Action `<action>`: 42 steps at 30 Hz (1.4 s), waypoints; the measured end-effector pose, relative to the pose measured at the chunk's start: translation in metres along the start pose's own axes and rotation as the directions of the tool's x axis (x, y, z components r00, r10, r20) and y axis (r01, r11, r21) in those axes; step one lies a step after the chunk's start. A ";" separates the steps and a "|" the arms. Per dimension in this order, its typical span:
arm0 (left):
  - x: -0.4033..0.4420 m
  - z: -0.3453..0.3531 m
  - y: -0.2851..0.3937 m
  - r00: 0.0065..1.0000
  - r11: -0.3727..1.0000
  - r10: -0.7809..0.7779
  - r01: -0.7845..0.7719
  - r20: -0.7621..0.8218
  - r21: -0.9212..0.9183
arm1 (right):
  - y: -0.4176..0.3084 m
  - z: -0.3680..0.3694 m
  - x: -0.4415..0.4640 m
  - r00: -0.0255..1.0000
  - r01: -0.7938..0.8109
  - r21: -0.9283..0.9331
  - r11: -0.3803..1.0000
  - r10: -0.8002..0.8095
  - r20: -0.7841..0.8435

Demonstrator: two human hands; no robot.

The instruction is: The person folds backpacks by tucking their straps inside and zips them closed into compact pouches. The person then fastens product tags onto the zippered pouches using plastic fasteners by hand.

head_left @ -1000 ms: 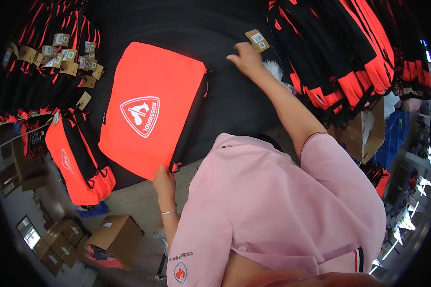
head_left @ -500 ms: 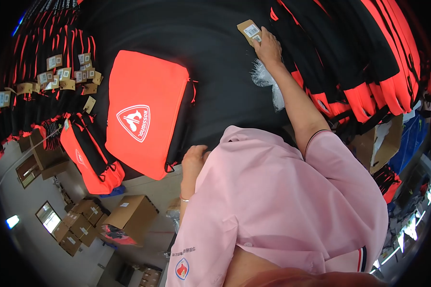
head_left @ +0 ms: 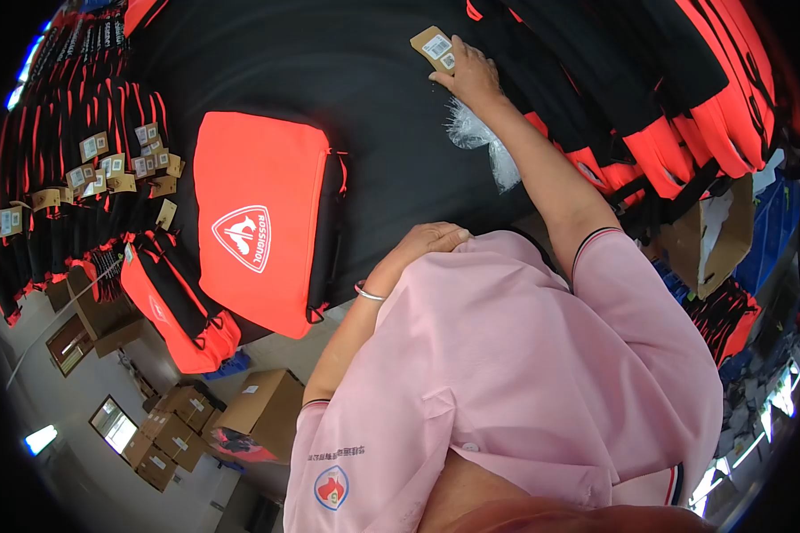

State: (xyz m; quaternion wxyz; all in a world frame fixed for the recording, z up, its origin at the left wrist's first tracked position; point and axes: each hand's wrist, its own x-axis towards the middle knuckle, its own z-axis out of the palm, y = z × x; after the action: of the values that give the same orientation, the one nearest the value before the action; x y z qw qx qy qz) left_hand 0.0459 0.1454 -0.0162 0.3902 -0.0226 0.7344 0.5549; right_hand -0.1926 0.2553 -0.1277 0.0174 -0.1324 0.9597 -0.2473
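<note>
My right hand (head_left: 473, 75) is closed on the near edge of a small stack of brown card tags (head_left: 436, 49) with white barcode labels, on the black table cover. Beside my right wrist lies a bundle of clear plastic tag fasteners (head_left: 480, 138). Close to my body, my left hand (head_left: 431, 238) rests by the front of the pink shirt, fingers stretched out and holding nothing visible. A bright orange-red bag (head_left: 258, 213) with a white Rossignol logo and black side lies flat left of my left hand.
A smaller orange and black bag (head_left: 173, 306) sits at the table's left edge. Tagged black and orange bags (head_left: 80, 195) are stacked far left, with more bags (head_left: 631, 107) piled right. Cardboard boxes (head_left: 258, 409) stand on the floor, and an open carton (head_left: 711, 231) is at right.
My left hand has moved up and right, away from the large bag's corner, and its fingers have straightened. My right hand stays at the tags. The whole view has shifted slightly.
</note>
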 end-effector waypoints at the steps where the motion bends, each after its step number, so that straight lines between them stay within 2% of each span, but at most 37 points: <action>1: 0.000 0.001 -0.003 0.999 0.990 -0.027 0.033 0.041 -0.141 | -0.005 -0.001 -0.003 0.996 0.042 -0.063 0.997 -0.046 -0.071; 2: 0.000 0.002 -0.006 0.995 0.958 -0.047 0.070 0.090 -0.276 | -0.007 -0.004 0.000 0.996 0.034 -0.063 0.997 -0.038 -0.076; 5: 0.002 0.004 0.005 0.986 0.963 -0.007 0.052 0.165 -0.266 | -0.006 -0.010 0.002 0.999 0.006 -0.066 0.998 -0.004 0.031; 9: -0.003 0.004 0.012 0.979 0.933 -0.062 0.126 0.196 -0.337 | 0.003 0.007 0.006 0.997 0.037 -0.062 0.997 -0.041 -0.068; 12: -0.014 0.003 0.014 0.987 0.944 -0.040 0.088 0.154 -0.317 | 0.006 0.011 0.004 0.995 0.028 -0.049 0.998 -0.032 -0.090; 14: -0.025 0.005 0.011 0.987 0.906 0.153 -0.117 0.055 -0.406 | 0.012 0.011 0.004 0.993 0.052 0.071 0.996 -0.044 -0.106; 15: -0.031 0.004 0.012 0.986 0.903 0.156 -0.122 0.050 -0.412 | 0.013 0.008 0.004 0.993 0.059 0.066 0.996 -0.052 -0.102; 17: -0.045 0.002 0.014 0.975 0.910 0.218 -0.222 -0.050 -0.351 | 0.015 0.001 0.003 0.998 0.029 0.209 0.977 -0.018 -0.055; 18: -0.053 0.000 0.014 0.975 0.907 0.218 -0.222 -0.053 -0.359 | 0.017 -0.002 0.003 0.999 0.031 0.205 0.978 -0.022 -0.048; 20: -0.071 -0.003 0.014 0.968 0.975 0.201 -0.212 -0.151 -0.062 | 0.022 -0.010 -0.003 0.958 0.264 0.280 0.923 -0.216 -0.190; 21: -0.077 -0.008 0.015 0.950 0.970 0.242 -0.240 -0.198 0.035 | 0.015 -0.026 -0.011 0.948 0.302 0.288 0.909 -0.253 -0.195; 23: -0.092 -0.012 0.019 0.975 0.994 0.107 -0.104 -0.194 0.024 | -0.015 -0.075 -0.036 0.922 0.356 0.273 0.894 -0.289 -0.257; 24: -0.095 -0.010 0.026 0.978 0.995 0.097 -0.097 -0.184 0.010 | -0.011 -0.079 -0.046 0.958 0.287 0.351 0.891 -0.259 -0.128; 26: -0.097 -0.010 0.039 0.972 0.963 0.059 0.004 -0.226 0.268 | -0.009 -0.085 -0.075 0.969 0.245 0.412 0.878 -0.226 -0.097; 27: -0.095 -0.008 0.039 0.972 0.963 0.063 0.000 -0.226 0.268 | -0.008 -0.085 -0.087 0.976 0.216 0.473 0.854 -0.203 -0.079; 28: -0.093 -0.006 0.041 0.953 0.918 0.178 -0.071 -0.245 0.391 | -0.003 -0.079 -0.097 0.988 0.141 0.569 0.810 -0.152 -0.028; 29: -0.091 -0.004 0.043 0.922 0.849 0.294 -0.131 -0.253 0.511 | 0.002 -0.074 -0.110 0.988 0.147 0.588 0.795 -0.150 -0.044; 31: -0.087 -0.003 0.041 0.892 0.811 0.365 -0.164 -0.266 0.562 | -0.006 -0.084 -0.136 0.996 0.030 0.603 0.797 -0.076 0.051; 33: -0.082 -0.003 0.033 0.861 0.740 0.417 -0.135 -0.292 0.659 | -0.010 -0.086 -0.152 0.990 -0.065 0.671 0.738 -0.038 0.138; 35: -0.074 -0.003 0.028 0.834 0.746 0.449 -0.153 -0.321 0.648 | -0.015 -0.092 -0.158 0.990 -0.053 0.616 0.786 -0.040 0.136; 37: -0.064 -0.005 0.018 0.832 0.811 0.420 -0.166 -0.362 0.561 | -0.016 -0.096 -0.155 0.988 -0.033 0.549 0.835 -0.056 0.145; 38: -0.062 -0.007 0.018 0.848 0.800 0.418 -0.174 -0.325 0.574 | -0.020 -0.098 -0.151 0.991 -0.014 0.550 0.835 -0.061 0.118; 40: -0.062 -0.010 0.020 0.865 0.799 0.413 -0.194 -0.285 0.570 | -0.028 -0.101 -0.151 0.972 -0.132 0.628 0.767 -0.026 0.235; 41: -0.062 -0.012 0.021 0.885 0.807 0.394 -0.202 -0.250 0.555 | -0.027 -0.099 -0.151 0.965 -0.082 0.607 0.791 -0.090 0.248; 42: -0.062 -0.024 0.022 0.963 0.894 0.243 -0.176 -0.115 0.412 | -0.033 -0.104 -0.151 0.957 -0.070 0.641 0.764 -0.129 0.259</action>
State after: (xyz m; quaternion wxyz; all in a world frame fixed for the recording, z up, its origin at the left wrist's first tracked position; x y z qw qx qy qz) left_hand 0.0659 0.1092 0.0405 0.2626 0.0914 0.8594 0.4290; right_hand -0.0494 0.3153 -0.0256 0.1972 -0.1682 0.8010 -0.5397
